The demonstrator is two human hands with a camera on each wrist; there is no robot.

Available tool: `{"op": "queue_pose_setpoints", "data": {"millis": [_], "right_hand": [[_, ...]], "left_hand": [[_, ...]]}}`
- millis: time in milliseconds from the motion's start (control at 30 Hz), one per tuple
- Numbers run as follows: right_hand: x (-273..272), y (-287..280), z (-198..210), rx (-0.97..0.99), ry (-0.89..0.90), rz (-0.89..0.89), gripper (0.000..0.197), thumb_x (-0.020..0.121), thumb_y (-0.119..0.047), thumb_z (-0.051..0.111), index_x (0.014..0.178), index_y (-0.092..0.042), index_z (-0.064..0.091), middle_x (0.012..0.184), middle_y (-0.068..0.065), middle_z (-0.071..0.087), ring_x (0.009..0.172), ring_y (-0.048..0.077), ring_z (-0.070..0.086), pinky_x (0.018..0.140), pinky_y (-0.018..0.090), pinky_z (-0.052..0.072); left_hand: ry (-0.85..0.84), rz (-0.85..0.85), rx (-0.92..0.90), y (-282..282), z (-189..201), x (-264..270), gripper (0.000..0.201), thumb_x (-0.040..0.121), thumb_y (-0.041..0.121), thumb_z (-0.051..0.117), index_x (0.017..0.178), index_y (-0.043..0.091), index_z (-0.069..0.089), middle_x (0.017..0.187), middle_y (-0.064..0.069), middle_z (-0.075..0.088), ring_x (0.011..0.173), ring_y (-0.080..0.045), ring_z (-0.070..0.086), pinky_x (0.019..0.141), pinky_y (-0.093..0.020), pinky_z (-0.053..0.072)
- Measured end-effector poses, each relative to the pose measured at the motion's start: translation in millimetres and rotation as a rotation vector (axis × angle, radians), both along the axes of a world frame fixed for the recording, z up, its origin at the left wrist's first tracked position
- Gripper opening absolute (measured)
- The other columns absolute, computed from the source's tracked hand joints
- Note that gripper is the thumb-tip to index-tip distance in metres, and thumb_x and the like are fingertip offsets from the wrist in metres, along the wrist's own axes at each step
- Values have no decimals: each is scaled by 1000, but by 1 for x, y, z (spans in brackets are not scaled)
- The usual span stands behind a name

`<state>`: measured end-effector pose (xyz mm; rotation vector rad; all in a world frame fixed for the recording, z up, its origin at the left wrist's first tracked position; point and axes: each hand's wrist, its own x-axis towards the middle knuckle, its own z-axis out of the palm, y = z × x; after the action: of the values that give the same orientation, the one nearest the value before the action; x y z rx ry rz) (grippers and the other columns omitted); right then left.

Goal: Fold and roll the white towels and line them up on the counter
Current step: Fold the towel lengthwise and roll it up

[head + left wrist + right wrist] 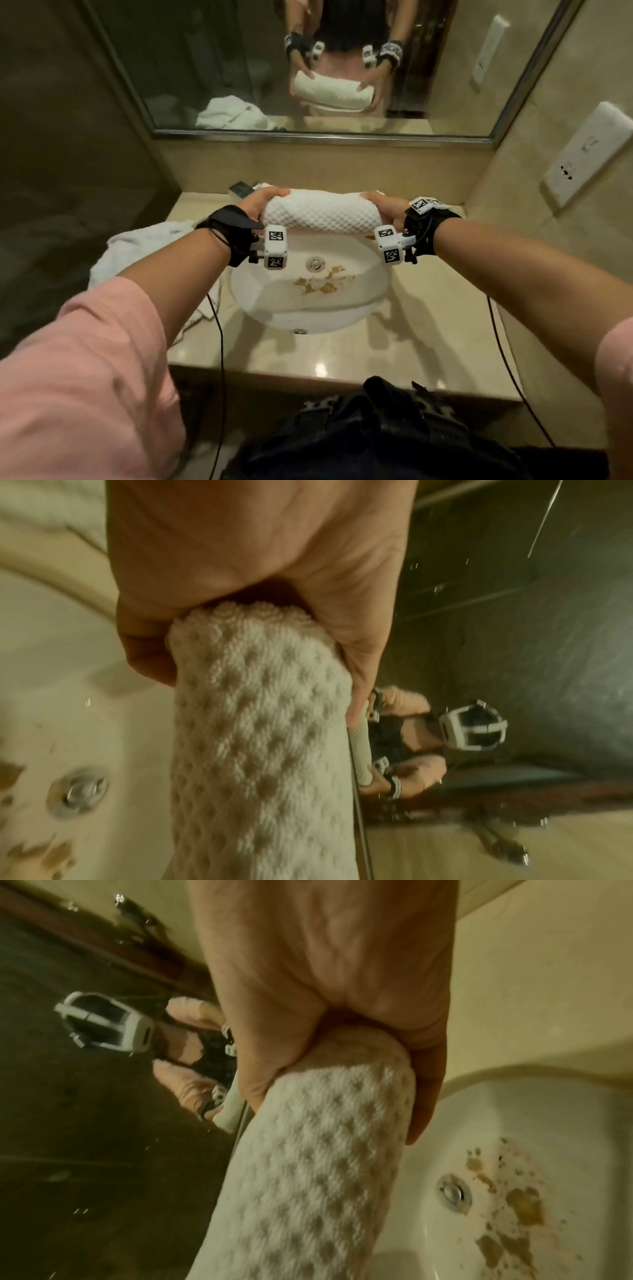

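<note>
Head view: a person in pink sleeves stands at a beige bathroom counter (342, 359) and holds one rolled white towel (320, 214) level above the back of a white sink (308, 318). The left hand (258, 205) grips the roll's left end and the right hand (385, 209) grips its right end, each with fingers and thumb curled round the waffle-textured cloth. The fingertips are hidden behind the roll, and whether it touches the counter at the back cannot be told from here.

One more white towel (137, 250), loose and crumpled, lies on the counter to the left of the sink, partly hidden by the left forearm. The sink holds one metal drain (314, 263) and several brown stains (322, 282) (too blotchy to count).

A small dark object (241, 189) sits at the back wall behind the left hand, mostly hidden and hard to identify. A mirror (205, 68) above reflects both hands and both towels. Two white wall plates (589, 154) hang on the right wall. Both wrist views are blurred, showing palm and towel end close up.
</note>
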<state>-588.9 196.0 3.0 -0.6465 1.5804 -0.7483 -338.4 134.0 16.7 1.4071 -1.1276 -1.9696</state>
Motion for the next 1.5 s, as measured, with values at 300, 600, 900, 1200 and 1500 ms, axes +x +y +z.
{"op": "queue_pose_setpoints", "data": {"millis": [300,600,900,1200,1500], "right_hand": [[97,-21,17,-117,18,241,28,98,-36,44,85,-13,53,51,-1,67,43,11,63,45,21,51],[185,-92,-14,-118,188,370,82,49,-68,65,107,-10,62,95,9,64,86,25,58,83,39,44],[278,-202,-50,-64,206,320,91,40,-70,58,112,-14,59,105,13,68,93,31,62,80,40,43],[308,-229,-37,51,166,190,35,94,-47,47,98,-13,53,88,13,60,81,27,56,73,38,41],[328,-251,-69,109,23,-4,33,99,-38,44,102,-6,54,97,13,63,86,29,60,93,39,44]], "left_hand": [[88,263,-53,31,11,108,32,99,31,42,90,11,65,69,-6,73,58,-18,71,48,-24,55],[207,397,-53,15,4,205,41,100,34,40,93,8,71,83,-9,75,73,-21,73,61,-29,59],[260,374,24,-85,-8,295,39,95,37,49,120,7,58,110,-14,69,95,-28,70,73,-36,58],[-48,347,90,-209,-86,326,82,58,50,82,129,17,57,127,-17,61,115,-35,58,102,-50,37],[-130,364,168,-258,-135,337,95,45,59,85,130,28,55,127,-11,61,103,-35,66,95,-50,45]]}}
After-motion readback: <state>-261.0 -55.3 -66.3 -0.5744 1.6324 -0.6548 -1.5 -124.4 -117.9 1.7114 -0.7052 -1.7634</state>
